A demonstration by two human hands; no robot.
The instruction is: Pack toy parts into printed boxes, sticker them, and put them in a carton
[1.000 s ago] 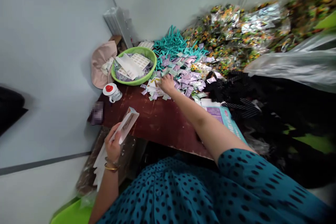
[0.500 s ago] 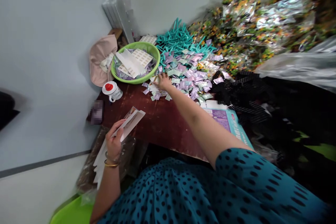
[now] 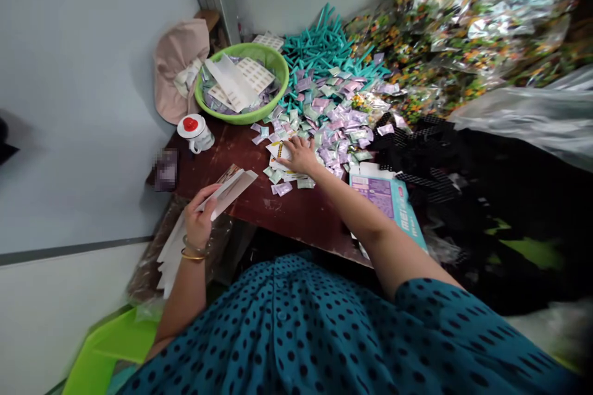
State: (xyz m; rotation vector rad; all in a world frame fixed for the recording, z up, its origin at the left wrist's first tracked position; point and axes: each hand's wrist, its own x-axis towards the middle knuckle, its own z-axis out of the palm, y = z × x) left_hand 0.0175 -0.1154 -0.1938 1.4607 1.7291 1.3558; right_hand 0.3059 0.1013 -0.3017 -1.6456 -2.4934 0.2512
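Observation:
My left hand (image 3: 199,222) is closed round a narrow white paper carton (image 3: 233,193), held tilted over the table's front left edge. A printed side of the carton shows along its far edge. My right hand (image 3: 301,156) reaches out over the table with its fingers spread, resting on white printed cards (image 3: 278,151) with yellow and black markings. Around those cards lies a heap of small lilac and pale green sachets (image 3: 340,123); some touch the hand. What is under the palm is hidden.
A green basket (image 3: 282,83) of sachets and sheets stands at the back, a lidded mug (image 3: 197,134) left of it. Teal sticks (image 3: 315,43) and bagged colourful items (image 3: 426,43) are piled behind. A teal box (image 3: 398,203) and black fabric (image 3: 491,210) lie right.
My right hand has drawn back slightly from the basket's rim and now lies flatter on the cards, which show more. My left hand keeps its hold on the carton. The camera view has shifted.

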